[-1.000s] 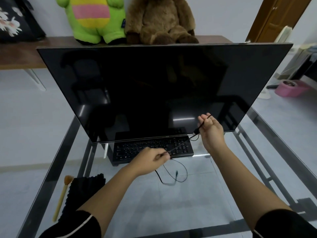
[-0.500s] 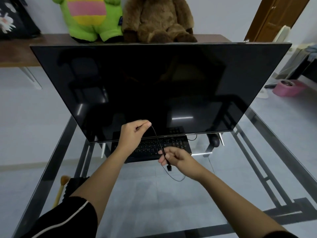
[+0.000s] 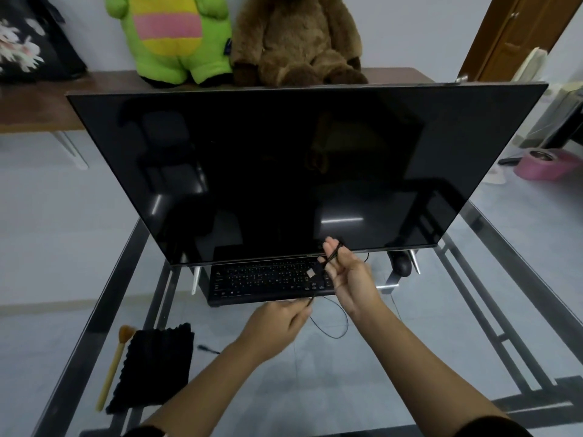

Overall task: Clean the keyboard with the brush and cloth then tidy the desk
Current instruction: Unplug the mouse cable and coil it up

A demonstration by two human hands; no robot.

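Observation:
A black keyboard (image 3: 268, 280) lies on the glass desk (image 3: 410, 357) under the lower edge of a large dark monitor (image 3: 299, 171). My right hand (image 3: 348, 277) is raised over the keyboard's right end, with loops of a thin black cable (image 3: 334, 326) pinched between its fingers. My left hand (image 3: 280, 318) grips the same cable just below, near the keyboard's front edge. A loop of cable hangs between them onto the glass. At the near left lie a black ribbed cloth (image 3: 154, 367) and a wooden-handled brush (image 3: 113, 365), side by side.
A black mouse (image 3: 401, 266) sits behind the monitor's right foot. A green plush toy (image 3: 170, 36) and a brown plush bear (image 3: 296, 36) sit on a wooden bench behind the monitor. A pink tub (image 3: 542, 164) is on the floor at the right.
My right hand has risen from the front of the keyboard to its right end with the cable wound on its fingers. My left hand dropped from the monitor's edge to the keyboard's front.

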